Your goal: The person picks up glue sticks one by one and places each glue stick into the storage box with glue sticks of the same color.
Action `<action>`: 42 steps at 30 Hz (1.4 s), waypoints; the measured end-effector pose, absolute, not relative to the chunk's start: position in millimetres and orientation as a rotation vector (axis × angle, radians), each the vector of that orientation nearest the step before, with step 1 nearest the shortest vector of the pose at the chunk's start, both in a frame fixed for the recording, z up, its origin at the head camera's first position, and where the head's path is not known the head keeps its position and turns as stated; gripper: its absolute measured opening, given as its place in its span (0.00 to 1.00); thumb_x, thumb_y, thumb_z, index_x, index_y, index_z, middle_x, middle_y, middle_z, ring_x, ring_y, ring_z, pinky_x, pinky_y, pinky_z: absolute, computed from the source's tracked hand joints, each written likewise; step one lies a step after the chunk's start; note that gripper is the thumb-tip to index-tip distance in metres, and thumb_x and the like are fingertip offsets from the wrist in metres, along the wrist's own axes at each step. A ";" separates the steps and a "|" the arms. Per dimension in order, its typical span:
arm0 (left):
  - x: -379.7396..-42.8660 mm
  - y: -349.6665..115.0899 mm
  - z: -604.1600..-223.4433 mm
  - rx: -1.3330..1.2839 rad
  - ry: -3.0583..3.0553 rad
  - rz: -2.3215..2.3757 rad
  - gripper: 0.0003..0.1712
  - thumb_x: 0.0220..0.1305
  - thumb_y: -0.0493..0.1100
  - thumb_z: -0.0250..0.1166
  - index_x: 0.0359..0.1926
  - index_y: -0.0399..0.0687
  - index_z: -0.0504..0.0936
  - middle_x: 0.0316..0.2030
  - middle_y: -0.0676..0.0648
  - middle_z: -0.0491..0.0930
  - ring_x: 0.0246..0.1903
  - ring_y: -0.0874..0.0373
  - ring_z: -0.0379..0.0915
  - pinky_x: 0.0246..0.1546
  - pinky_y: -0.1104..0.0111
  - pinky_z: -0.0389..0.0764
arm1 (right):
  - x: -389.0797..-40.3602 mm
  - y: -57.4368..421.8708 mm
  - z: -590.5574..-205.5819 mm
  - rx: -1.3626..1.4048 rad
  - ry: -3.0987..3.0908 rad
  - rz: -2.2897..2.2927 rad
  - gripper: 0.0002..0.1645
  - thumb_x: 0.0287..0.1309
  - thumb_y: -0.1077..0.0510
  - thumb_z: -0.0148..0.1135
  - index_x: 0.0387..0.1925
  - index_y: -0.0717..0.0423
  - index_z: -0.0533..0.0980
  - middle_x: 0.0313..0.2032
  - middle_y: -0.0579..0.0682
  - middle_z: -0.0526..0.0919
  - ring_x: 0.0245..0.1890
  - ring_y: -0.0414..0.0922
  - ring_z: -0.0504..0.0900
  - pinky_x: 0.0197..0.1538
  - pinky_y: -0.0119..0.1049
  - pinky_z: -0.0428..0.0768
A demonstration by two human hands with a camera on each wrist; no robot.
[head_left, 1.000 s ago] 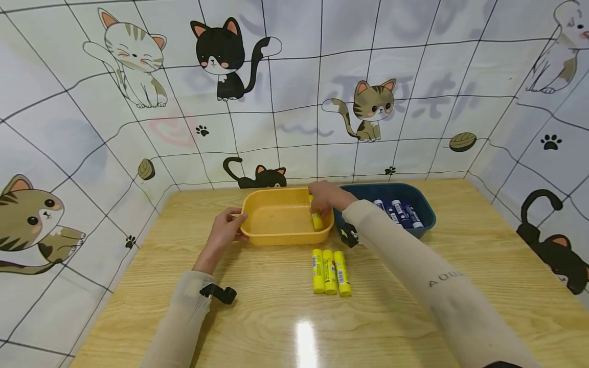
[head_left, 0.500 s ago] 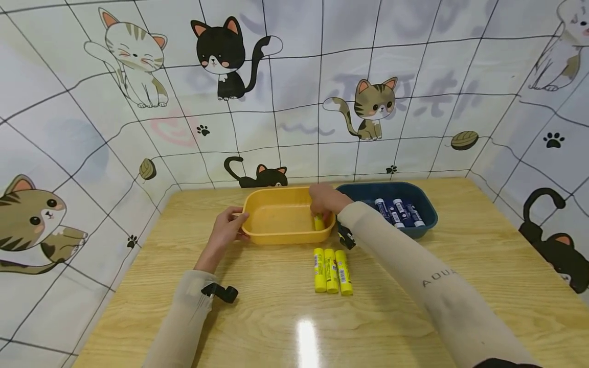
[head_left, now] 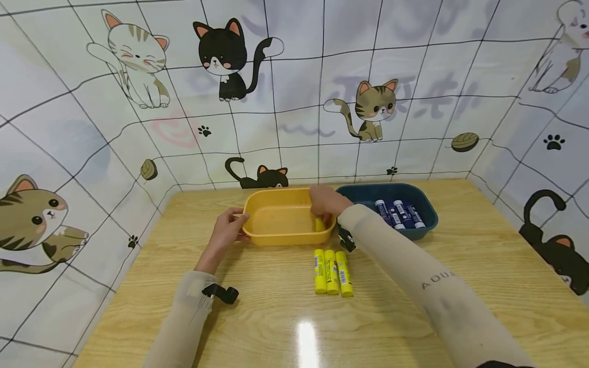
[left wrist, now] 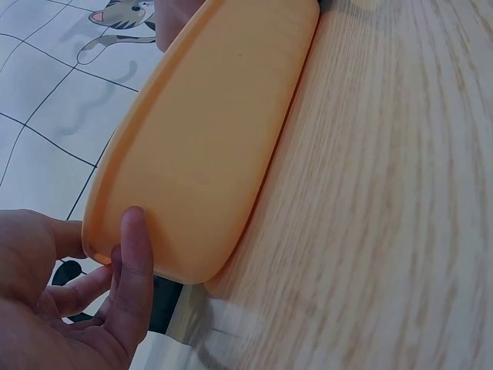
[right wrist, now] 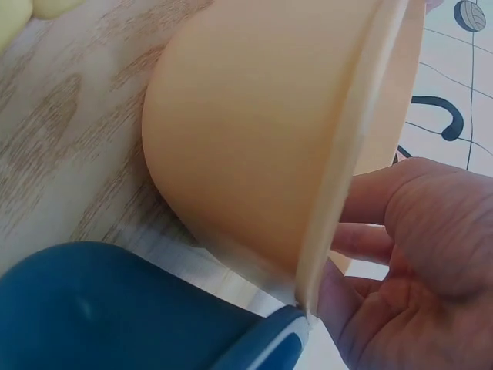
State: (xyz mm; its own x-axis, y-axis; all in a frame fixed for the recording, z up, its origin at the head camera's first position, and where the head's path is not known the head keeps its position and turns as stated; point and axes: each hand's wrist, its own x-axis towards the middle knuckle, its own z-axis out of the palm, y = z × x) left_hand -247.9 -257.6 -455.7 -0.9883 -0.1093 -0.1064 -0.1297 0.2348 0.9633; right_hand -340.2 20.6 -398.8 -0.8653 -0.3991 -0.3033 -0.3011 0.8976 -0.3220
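Observation:
At its left end, the yellow plastic tray (head_left: 280,238) is held by my left hand (head_left: 225,227), which pinches the rim between thumb and fingers. My right hand (head_left: 327,200) reaches over the tray's right end, its fingers down inside. Beneath it part of a yellow glue stick (head_left: 319,224) shows, gripped low in the tray; most of the stick is hidden by the hand. The right wrist view shows only the hand (right wrist: 431,247) behind the tray wall (right wrist: 246,139). Three more yellow glue sticks (head_left: 331,272) lie side by side on the table in front.
A dark blue tray (head_left: 425,225) stands against the yellow tray's right end and contains several blue glue sticks with white ends (head_left: 399,214). The wooden table (head_left: 257,317) meets a cat-patterned backdrop (head_left: 299,102) at the back and sides.
My right hand has lowered the yellow glue stick into the right end of the yellow tray, and less of it shows now. The left hand has stayed on the rim.

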 end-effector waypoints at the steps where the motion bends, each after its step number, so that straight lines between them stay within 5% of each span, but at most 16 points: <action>1: -248.4 -257.4 -455.9 -0.227 2.458 1.918 0.25 0.79 0.44 0.58 0.69 0.37 0.70 0.49 0.32 0.76 0.26 0.59 0.81 0.30 0.67 0.91 | -340.4 20.7 -398.4 -0.522 2.698 -0.364 0.08 0.61 0.72 0.58 0.41 0.62 0.77 0.33 0.58 0.81 0.18 0.45 0.86 0.22 0.30 0.85; 10: -246.7 -255.5 -454.3 -0.224 2.473 1.911 0.25 0.79 0.44 0.59 0.69 0.35 0.70 0.47 0.33 0.76 0.26 0.59 0.80 0.30 0.66 0.91 | -341.7 19.6 -398.7 -0.571 2.693 -0.237 0.10 0.67 0.70 0.54 0.31 0.60 0.78 0.30 0.57 0.81 0.17 0.43 0.85 0.20 0.28 0.82; 18: -248.2 -256.0 -455.8 -0.220 2.468 1.918 0.26 0.78 0.44 0.59 0.69 0.35 0.70 0.47 0.33 0.76 0.25 0.60 0.80 0.29 0.68 0.91 | -338.3 21.6 -394.1 -0.582 2.681 -0.319 0.06 0.67 0.68 0.58 0.40 0.60 0.81 0.39 0.57 0.84 0.19 0.44 0.85 0.25 0.30 0.86; 28: -248.4 -256.7 -456.2 -0.219 2.469 1.910 0.26 0.79 0.45 0.59 0.69 0.36 0.70 0.47 0.33 0.76 0.26 0.60 0.80 0.30 0.67 0.91 | -330.7 39.1 -360.8 -0.783 2.685 -0.417 0.15 0.66 0.66 0.63 0.54 0.63 0.82 0.51 0.61 0.85 0.28 0.50 0.90 0.31 0.32 0.89; 35: -246.9 -258.0 -455.2 -0.213 2.477 1.903 0.26 0.79 0.45 0.58 0.69 0.36 0.70 0.47 0.33 0.75 0.26 0.60 0.80 0.31 0.66 0.91 | -311.2 55.5 -341.4 -0.860 2.681 -0.530 0.14 0.67 0.62 0.65 0.52 0.61 0.82 0.36 0.62 0.89 0.23 0.50 0.88 0.29 0.31 0.87; 42: -247.1 -257.5 -452.7 -0.222 2.446 1.914 0.27 0.79 0.43 0.58 0.71 0.33 0.68 0.47 0.33 0.75 0.25 0.60 0.80 0.32 0.63 0.92 | -281.1 81.2 -347.3 -0.904 2.640 -0.782 0.14 0.69 0.61 0.65 0.53 0.63 0.81 0.36 0.59 0.89 0.18 0.42 0.83 0.27 0.33 0.88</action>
